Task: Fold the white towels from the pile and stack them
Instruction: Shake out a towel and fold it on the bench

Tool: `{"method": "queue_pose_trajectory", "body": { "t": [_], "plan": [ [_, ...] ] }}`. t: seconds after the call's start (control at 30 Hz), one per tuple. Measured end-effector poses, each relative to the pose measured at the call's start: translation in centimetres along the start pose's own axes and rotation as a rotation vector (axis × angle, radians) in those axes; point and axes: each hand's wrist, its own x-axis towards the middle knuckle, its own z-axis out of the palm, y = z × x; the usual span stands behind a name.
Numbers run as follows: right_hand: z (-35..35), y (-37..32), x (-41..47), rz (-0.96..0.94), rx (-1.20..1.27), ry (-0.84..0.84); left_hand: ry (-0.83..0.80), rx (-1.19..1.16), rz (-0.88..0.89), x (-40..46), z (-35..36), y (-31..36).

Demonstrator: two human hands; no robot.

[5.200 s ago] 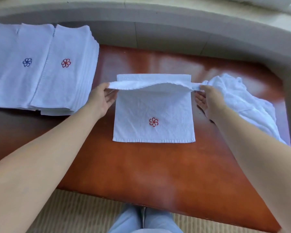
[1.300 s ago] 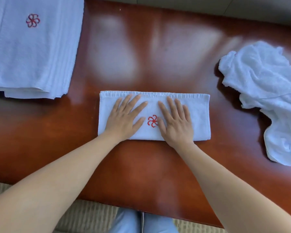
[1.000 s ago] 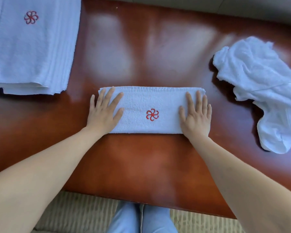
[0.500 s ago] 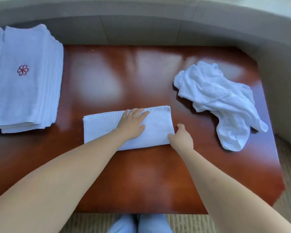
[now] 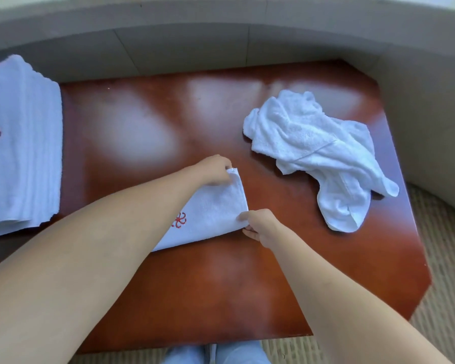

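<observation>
towel point(image 5: 210, 214), folded to a strip, lies mid-table point(image 5: 221, 285); your left hand point(image 5: 216, 169) pinches its far right corner and your right hand point(image 5: 260, 224) pinches the near right corner. stack point(image 5: 21, 143) sits far left, crumpled pile point(image 5: 318, 151) right.

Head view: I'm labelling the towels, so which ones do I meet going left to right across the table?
stack of folded towels → towel being folded, both hands pinching its right end → crumpled towel pile
</observation>
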Motion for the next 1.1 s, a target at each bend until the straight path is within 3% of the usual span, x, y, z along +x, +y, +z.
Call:
{"method": "queue_pose_trajectory", "body": {
  "t": [0.07,0.23,0.47,0.97,1.1],
  "plan": [
    [-0.2,-0.8,-0.8,-0.035,-0.083,-0.002,0.042,-0.039,0.026,-1.1,-1.3,-0.7],
    [1.1,-4.7,-4.5,-0.332,-0.291,0.001,0.224,-0.154,0.035,-6.3,-5.8,-3.8],
    [8.8,-9.3,-12.8,-0.794,-0.772,0.125,0.404,-0.215,-0.063,-18.7,-10.9,-12.1],
    [32.7,-3.7,-33.8,-1.292,-0.927,0.261,0.735,-0.494,-0.099,-49.5,-9.5,-30.6],
    [38.5,-1.7,-37.7,-1.38,-0.998,0.231,0.806,-0.593,-0.102,-55.7,-8.7,-35.2]
  ]
}}
